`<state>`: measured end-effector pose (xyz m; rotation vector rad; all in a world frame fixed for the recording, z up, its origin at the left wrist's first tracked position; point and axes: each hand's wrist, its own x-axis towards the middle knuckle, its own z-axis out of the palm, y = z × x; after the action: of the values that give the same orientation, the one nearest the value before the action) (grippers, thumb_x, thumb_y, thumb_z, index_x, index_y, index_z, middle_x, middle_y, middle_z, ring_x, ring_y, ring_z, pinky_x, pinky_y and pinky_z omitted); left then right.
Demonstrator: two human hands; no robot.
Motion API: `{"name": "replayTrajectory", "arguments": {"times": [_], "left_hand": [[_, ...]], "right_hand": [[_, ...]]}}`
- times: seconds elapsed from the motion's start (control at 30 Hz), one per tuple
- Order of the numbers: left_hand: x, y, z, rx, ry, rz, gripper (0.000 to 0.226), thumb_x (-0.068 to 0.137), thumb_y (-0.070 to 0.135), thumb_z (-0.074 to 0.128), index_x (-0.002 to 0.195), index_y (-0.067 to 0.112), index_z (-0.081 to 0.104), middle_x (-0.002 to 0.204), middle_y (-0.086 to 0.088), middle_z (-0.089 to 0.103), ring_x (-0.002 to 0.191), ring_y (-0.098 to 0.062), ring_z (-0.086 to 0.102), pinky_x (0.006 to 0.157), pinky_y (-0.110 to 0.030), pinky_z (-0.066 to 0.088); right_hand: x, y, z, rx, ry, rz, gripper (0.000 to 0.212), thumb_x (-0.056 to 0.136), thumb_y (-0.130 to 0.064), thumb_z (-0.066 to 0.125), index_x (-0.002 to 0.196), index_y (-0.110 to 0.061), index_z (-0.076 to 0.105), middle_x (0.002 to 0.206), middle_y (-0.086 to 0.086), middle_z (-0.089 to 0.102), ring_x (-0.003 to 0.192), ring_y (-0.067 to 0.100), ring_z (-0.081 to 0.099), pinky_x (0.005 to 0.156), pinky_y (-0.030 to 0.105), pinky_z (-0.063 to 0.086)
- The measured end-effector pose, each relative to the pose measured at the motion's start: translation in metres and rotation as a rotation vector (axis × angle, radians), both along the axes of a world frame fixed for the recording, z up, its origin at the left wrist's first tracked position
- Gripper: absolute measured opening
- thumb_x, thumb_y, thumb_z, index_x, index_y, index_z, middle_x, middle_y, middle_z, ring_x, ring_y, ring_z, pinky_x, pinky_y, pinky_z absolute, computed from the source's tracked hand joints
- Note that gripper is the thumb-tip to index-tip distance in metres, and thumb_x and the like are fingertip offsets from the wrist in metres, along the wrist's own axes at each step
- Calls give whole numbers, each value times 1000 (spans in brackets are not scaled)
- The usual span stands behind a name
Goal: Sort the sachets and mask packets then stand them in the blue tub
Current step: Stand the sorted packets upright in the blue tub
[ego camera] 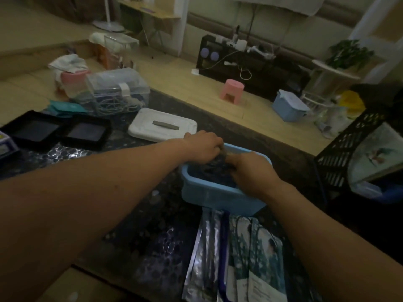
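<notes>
Dark counter [141,247] carried the blue tub [218,198] toward its right side. Mask packets [259,258] lay fanned at the counter's near edge, just beside the tub; print on them too small to read. Left hand [204,147] and right hand [250,171] both reached into the tub, fingers curled onto a dark sachet bundle [214,165] between them, near the far rim.

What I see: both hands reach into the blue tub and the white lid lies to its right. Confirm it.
One slip. The head view shows the white lid lying left of the blue tub, not right; the left hand and right hand do reach into the tub.
</notes>
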<state>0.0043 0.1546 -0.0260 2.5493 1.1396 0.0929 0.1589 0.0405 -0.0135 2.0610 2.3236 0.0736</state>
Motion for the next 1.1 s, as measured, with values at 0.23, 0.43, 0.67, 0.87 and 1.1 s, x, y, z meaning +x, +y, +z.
{"name": "replayTrajectory", "arguments": {"times": [0.23,0.43,0.67,0.87,1.1], "left_hand": [[-9,-13,3,12,85,-100,74,77,68,56,142,32,50,155,1,42,139,-27,39,107,-59,37],[-3,-18,-18,301,206,-94,86,85,52,76,153,32,27,156,-7,34,140,-33,36,104,-63,39],[-3,-23,-19,346,247,-85,100,78,65,78,155,32,25,155,-7,34,141,-35,36,103,-63,42],[-2,-25,-21,409,286,-54,95,85,62,76,157,30,22,155,-9,34,139,-36,38,101,-62,44],[-1,-23,-23,421,278,-57,98,81,64,78,156,30,24,155,-7,34,139,-35,39,101,-63,43]], "right_hand": [[-10,11,-4,-93,-123,6,7,99,-19,61,102,-24,65,94,-2,67,76,21,58,70,37,51],[10,1,-4,-118,-155,-37,36,96,-24,65,130,-32,58,112,-1,73,96,23,69,83,42,61],[30,-7,-11,112,-237,54,29,90,-36,66,120,-37,63,102,-4,73,90,21,69,76,40,59],[36,-28,5,154,-51,-165,28,90,-52,70,108,-33,60,103,-5,59,95,19,58,80,40,50],[58,-179,-21,303,692,-794,30,90,-37,79,110,-24,61,93,-7,65,86,14,65,73,37,51]]}}
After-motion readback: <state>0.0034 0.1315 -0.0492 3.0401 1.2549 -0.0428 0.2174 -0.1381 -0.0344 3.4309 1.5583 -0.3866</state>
